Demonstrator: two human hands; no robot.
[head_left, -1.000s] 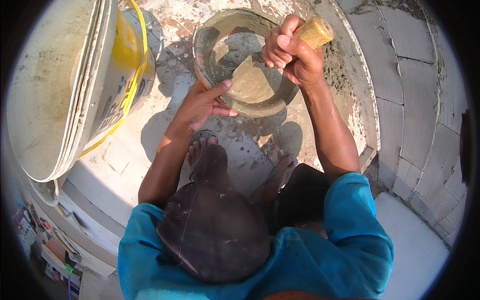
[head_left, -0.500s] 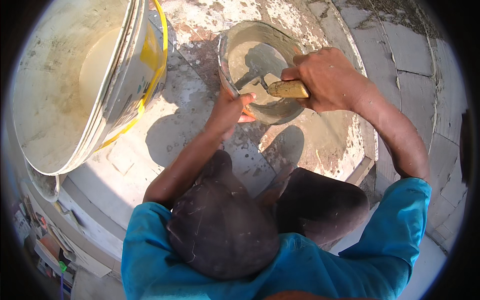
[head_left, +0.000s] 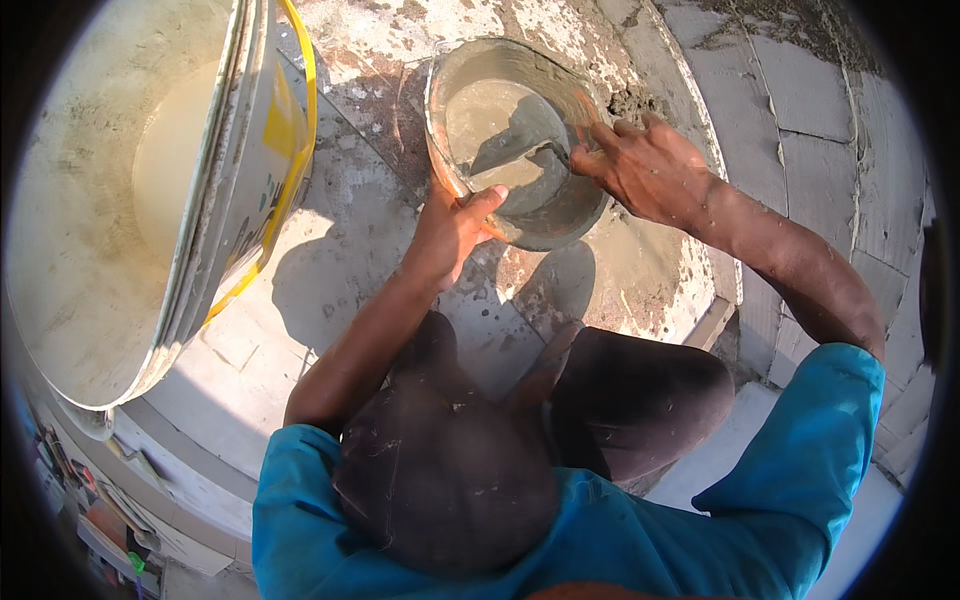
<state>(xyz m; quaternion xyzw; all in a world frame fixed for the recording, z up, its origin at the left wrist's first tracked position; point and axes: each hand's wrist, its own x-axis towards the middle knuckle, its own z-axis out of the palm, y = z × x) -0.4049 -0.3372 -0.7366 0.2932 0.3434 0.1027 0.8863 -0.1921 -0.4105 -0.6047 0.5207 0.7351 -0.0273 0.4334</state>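
one white bucket (head_left: 235,200), upper left; one round bowl (head_left: 560,225), upper centre, with grey mix (head_left: 490,105); two hands: left hand (head_left: 450,235) grasping the bowl's lower-left rim, right hand (head_left: 650,170) clenched round one trowel (head_left: 556,152), its working end inside the bowl, long axis roughly crosswise, pointing left.

Bright sunlight casts hard shadows (head_left: 318,288); corners are black.
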